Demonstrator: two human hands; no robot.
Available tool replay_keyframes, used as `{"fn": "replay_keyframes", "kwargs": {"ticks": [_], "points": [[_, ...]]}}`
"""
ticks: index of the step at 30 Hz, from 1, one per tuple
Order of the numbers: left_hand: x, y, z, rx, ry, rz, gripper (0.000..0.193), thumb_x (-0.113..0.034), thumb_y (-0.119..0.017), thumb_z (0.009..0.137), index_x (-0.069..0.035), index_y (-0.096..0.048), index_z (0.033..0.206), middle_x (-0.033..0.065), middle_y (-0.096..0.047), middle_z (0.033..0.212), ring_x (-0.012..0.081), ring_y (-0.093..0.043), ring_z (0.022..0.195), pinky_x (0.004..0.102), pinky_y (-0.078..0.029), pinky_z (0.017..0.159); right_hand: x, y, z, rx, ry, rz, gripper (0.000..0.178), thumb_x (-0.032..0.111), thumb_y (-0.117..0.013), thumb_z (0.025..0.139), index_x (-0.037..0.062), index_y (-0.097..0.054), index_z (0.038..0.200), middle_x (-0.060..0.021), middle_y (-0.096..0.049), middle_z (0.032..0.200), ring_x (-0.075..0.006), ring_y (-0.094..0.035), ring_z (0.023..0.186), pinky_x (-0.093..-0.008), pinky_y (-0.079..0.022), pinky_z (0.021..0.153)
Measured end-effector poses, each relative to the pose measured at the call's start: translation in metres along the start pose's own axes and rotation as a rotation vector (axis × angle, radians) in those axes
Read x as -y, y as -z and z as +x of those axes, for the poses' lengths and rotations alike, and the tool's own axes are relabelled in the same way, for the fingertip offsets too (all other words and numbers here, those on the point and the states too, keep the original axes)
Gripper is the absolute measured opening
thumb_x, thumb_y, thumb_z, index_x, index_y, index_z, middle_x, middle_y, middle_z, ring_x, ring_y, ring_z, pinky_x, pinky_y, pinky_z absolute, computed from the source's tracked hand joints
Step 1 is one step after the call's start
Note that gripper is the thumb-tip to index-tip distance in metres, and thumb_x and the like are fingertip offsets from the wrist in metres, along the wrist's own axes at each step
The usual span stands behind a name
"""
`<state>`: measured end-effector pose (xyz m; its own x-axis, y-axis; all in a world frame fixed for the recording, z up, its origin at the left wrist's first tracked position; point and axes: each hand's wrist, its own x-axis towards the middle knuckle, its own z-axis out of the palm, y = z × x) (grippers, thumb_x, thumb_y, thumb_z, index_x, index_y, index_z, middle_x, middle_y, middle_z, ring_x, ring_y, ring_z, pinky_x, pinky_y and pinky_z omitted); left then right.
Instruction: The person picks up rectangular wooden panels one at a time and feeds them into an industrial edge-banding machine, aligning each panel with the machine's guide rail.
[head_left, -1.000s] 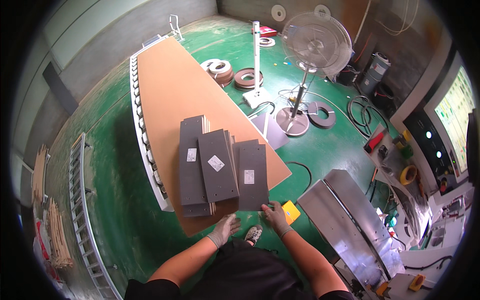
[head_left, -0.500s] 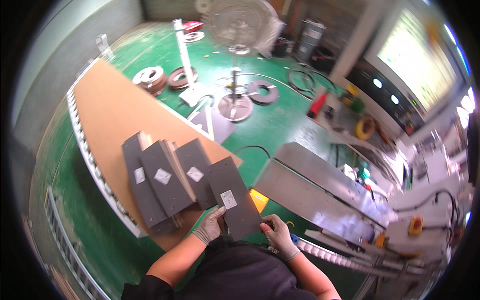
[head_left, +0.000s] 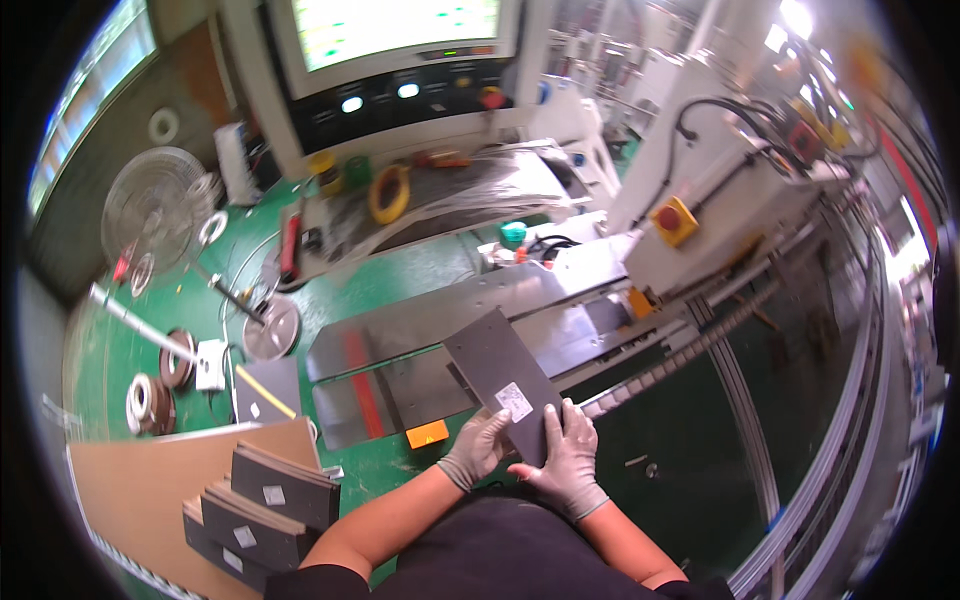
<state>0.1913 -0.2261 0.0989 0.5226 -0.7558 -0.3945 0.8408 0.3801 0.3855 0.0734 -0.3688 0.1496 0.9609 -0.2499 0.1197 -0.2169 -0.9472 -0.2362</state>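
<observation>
A dark grey rectangular panel (head_left: 487,357) with a white label is tilted in front of me, its far end over the metal machine table (head_left: 420,395). My left hand (head_left: 480,447), in a thin pale glove, is closed on its left edge, thumb on the upper face beside the label. My gloved right hand (head_left: 572,458) holds its near right edge; the fingers lie along that edge and the thumb sticks out towards the near end. Beneath the panel's left side shows another dark edge; I cannot tell whether it is a second panel.
Stacks of similar grey panels (head_left: 285,492) rest on a brown board (head_left: 120,480) at lower left. A yellow-orange block (head_left: 428,434) sits at the machine table's front edge. A roller rail (head_left: 660,378) runs to the right. Behind stand a screen (head_left: 400,30) and a fan (head_left: 155,215).
My view has swung right, from the panel stacks to the machine table. Both hands have carried the panel along, and my right hand has shifted up along its right edge.
</observation>
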Motion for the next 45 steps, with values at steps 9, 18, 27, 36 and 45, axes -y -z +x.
{"fn": "replay_keyframes", "kwargs": {"ticks": [9, 18, 27, 36, 45], "points": [[-0.005, 0.002, 0.048, -0.044, -0.323, 1.041, 0.046, -0.020, -0.054, 0.103, 0.003, -0.048, 0.143, 0.0153, -0.066, 0.125, 0.0231, -0.063, 0.118, 0.0370, -0.049, 0.104, -0.079, -0.020, -0.011, -0.125, -0.282, -0.056, 0.087, 0.061, -0.083, 0.062, 0.0168, -0.061, 0.134, -0.0137, -0.045, 0.145, -0.0364, -0.037, 0.136, -0.0550, -0.031, 0.110], [-0.095, 0.050, 0.043, -0.265, -0.729, 2.248, 0.055, -0.036, -0.064, 0.089, -0.004, -0.059, 0.134, 0.0166, -0.055, 0.141, 0.0397, -0.045, 0.135, 0.0523, -0.029, 0.117, -0.107, -0.036, 0.031, -0.349, -0.318, -0.082, 0.035, 0.040, -0.074, 0.083, 0.0213, -0.076, 0.112, -0.0072, -0.064, 0.134, -0.0288, -0.051, 0.131, -0.0635, -0.023, 0.116], [-0.092, 0.033, 0.041, -0.306, -0.596, 2.305, 0.055, -0.034, -0.062, 0.087, -0.004, -0.057, 0.133, 0.0193, -0.052, 0.143, 0.0422, -0.044, 0.135, 0.0544, -0.029, 0.117, -0.137, -0.026, 0.037, -0.407, -0.342, -0.065, 0.036, 0.038, -0.078, 0.077, 0.0193, -0.076, 0.108, -0.0075, -0.064, 0.129, -0.0309, -0.053, 0.125, -0.0663, -0.028, 0.111], [-0.089, 0.039, 0.041, -0.350, -0.608, 2.341, 0.053, -0.035, -0.062, 0.084, -0.005, -0.060, 0.128, 0.0159, -0.054, 0.140, 0.0405, -0.045, 0.132, 0.0547, -0.030, 0.115, -0.238, -0.005, 0.061, -0.477, -0.378, -0.051, 0.036, 0.037, -0.072, 0.084, 0.0107, -0.074, 0.109, -0.0115, -0.068, 0.126, -0.0364, -0.057, 0.125, -0.0670, -0.025, 0.116], [-0.088, 0.031, 0.041, -0.373, -0.613, 2.350, 0.054, -0.038, -0.063, 0.083, -0.008, -0.061, 0.127, 0.0151, -0.055, 0.139, 0.0392, -0.048, 0.130, 0.0537, -0.033, 0.113, -0.338, 0.002, 0.076, -0.499, -0.395, -0.111, 0.035, 0.028, -0.073, 0.084, 0.0100, -0.074, 0.114, -0.0112, -0.068, 0.128, -0.0337, -0.056, 0.129, -0.0603, -0.025, 0.119]]}}
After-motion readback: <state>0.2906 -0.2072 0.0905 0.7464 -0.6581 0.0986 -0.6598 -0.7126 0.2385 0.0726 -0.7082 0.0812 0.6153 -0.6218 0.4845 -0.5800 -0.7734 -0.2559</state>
